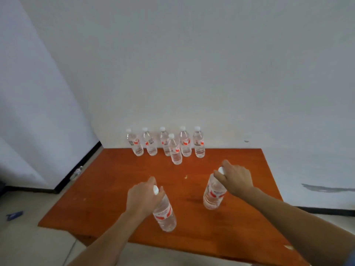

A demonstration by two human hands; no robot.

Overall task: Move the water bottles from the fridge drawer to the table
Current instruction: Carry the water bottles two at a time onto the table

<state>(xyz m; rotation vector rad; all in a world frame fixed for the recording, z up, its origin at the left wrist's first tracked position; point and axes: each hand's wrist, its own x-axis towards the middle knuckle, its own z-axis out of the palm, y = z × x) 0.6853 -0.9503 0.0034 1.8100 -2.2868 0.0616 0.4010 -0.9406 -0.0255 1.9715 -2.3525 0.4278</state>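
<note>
Two clear water bottles with white caps and red labels are held over the orange-brown table [107,192]. My left hand [143,198] grips the neck of one bottle [166,215] near the table's front middle. My right hand [235,179] grips the top of another bottle [213,196] to the right. Both bottles stand upright, with their bases at the tabletop. Several more bottles [173,145] stand in a group at the table's far edge by the wall. The fridge drawer is out of view.
White walls rise behind and to the left of the table. A small blue object [14,215] lies on the pale floor at the left. A small white thing [77,172] sits by the black skirting board.
</note>
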